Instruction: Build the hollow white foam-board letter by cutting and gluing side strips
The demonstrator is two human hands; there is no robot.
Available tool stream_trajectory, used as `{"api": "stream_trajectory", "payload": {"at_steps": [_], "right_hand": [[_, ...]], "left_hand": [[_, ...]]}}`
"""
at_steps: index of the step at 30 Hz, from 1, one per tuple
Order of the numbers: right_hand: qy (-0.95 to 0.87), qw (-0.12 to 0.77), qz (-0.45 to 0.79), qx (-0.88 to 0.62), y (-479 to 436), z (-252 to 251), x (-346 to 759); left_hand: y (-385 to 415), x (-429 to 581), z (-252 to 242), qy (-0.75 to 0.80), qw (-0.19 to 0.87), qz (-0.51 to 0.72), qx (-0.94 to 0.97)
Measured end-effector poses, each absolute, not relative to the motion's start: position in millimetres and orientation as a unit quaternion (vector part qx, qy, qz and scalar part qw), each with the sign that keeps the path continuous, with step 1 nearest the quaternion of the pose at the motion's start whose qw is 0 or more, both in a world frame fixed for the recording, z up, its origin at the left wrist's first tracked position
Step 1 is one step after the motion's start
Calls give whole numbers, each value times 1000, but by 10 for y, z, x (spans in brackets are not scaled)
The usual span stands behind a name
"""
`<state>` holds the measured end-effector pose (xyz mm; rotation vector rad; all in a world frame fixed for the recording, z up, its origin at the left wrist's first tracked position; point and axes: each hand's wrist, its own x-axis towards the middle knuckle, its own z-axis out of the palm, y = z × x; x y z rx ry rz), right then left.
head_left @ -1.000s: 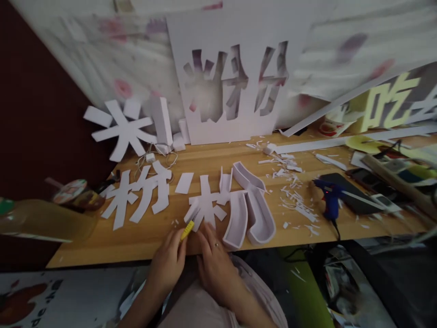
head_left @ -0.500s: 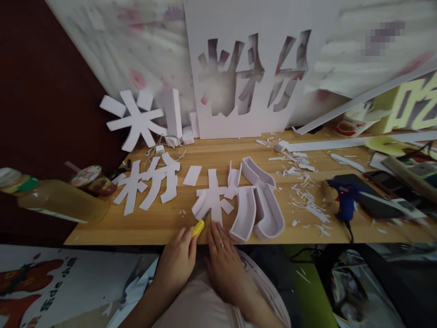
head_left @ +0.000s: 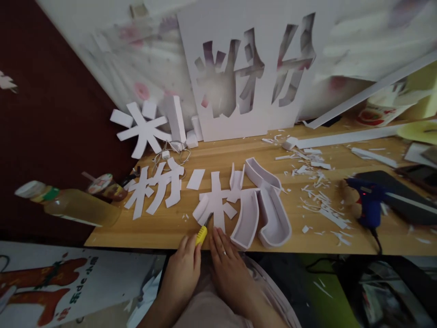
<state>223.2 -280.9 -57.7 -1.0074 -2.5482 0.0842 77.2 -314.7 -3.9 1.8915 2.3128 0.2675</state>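
Observation:
My left hand [head_left: 182, 264] is closed around a yellow utility knife [head_left: 201, 235]. The knife's blade points away from me, at the lower left part of a white foam-board character [head_left: 217, 200] lying on the table. Flat and with fingers stretched out, my right hand [head_left: 227, 255] rests its fingertips at the bottom end of the character's upright stroke. Raised side walls stand along the character's right part [head_left: 276, 223], making hollow channels. A small curved strip [head_left: 202, 208] sits on its left stroke. Whether the blade touches the board is hard to tell.
Left of the work lie a flat white character [head_left: 155, 189] and a bottle [head_left: 78, 207]. Foam scraps [head_left: 321, 200] and a blue glue gun [head_left: 367, 200] are on the right. A board with cut-out characters [head_left: 191, 91] leans at the back, beside a star-shaped white piece [head_left: 143, 130].
The camera view has tilted and shifted, so the table's things appear moved. My hands keep nearly the same places by the character, the knife still in the left one.

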Motion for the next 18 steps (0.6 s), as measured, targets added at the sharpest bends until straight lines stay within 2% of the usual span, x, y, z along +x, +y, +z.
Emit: {"api": "stream_trajectory", "payload": {"at_steps": [7,14,18], "right_hand": [[-912,229,45,-339,-2777,-651,2230],[-910,242,68,-330,-2772,-680,2234],[-915,230,71,-325,-2776,-663,2248]], "left_hand": [[-3044,962,146,798,120,-10,590],[-2908,1247,382,798,72,-178,571],[-2865,1319,430,788,70,-218,571]]}}
